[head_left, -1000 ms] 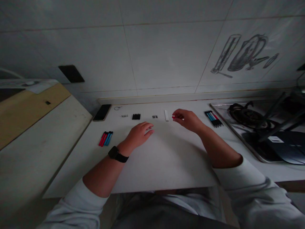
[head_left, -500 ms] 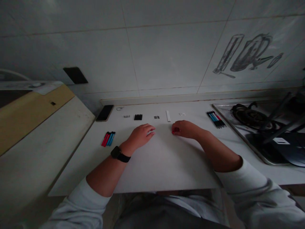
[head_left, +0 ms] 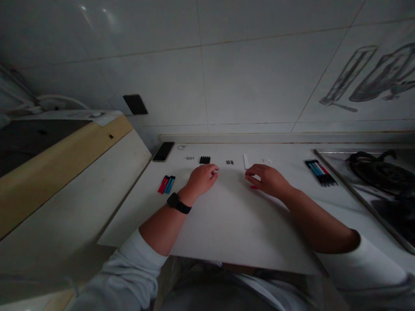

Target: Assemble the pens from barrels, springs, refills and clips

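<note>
My left hand [head_left: 202, 179] rests palm down on the white counter [head_left: 233, 220], fingers loosely curled, with a black watch [head_left: 177, 203] on the wrist. A pale speck shows at its fingertips; whether it is a held part I cannot tell. My right hand [head_left: 269, 180] lies a hand's width to the right, fingers curled over a small red piece [head_left: 254, 187] that peeks out beneath it. Just beyond both hands runs a row of parts: black pieces [head_left: 205, 160], small dark pieces [head_left: 230, 162], a white strip [head_left: 245, 161] and tiny white bits [head_left: 266, 160].
Red and blue pens [head_left: 166, 184] lie left of my left hand; another pen bundle [head_left: 320, 172] lies to the right. A phone [head_left: 163, 151] sits at the back left corner. A gas stove [head_left: 372, 172] fills the right; a wooden-edged board [head_left: 65, 160] slopes at the left.
My right hand has drawn back from the row of parts toward me with the red piece and lowered to the counter. The camera has swung left. My left hand has stayed put.
</note>
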A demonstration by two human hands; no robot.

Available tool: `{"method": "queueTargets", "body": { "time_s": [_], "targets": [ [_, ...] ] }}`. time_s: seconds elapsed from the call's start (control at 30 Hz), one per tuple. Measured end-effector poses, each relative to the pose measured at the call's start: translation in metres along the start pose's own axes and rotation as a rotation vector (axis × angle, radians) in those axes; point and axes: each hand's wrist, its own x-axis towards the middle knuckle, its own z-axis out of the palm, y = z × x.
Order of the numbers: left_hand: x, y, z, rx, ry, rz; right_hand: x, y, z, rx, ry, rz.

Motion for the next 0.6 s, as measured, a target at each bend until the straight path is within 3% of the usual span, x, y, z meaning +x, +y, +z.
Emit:
{"method": "queueTargets", "body": {
  "time_s": [0.23, 0.4, 0.6],
  "targets": [
    [0.012, -0.063, -0.027, 0.294, 0.262, -0.272, 0.006, -0.018, 0.021, 0.012, -0.024, -0.079],
    [0.012, -0.094, -0.010, 0.355, 0.176, -0.331, 0.024, -0.036, 0.030, -0.020, -0.047, -0.063],
    [0.013, -0.100, 0.004, 0.391, 0.113, -0.339, 0.057, -0.050, 0.047, -0.093, -0.068, 0.046]
  ]
}}
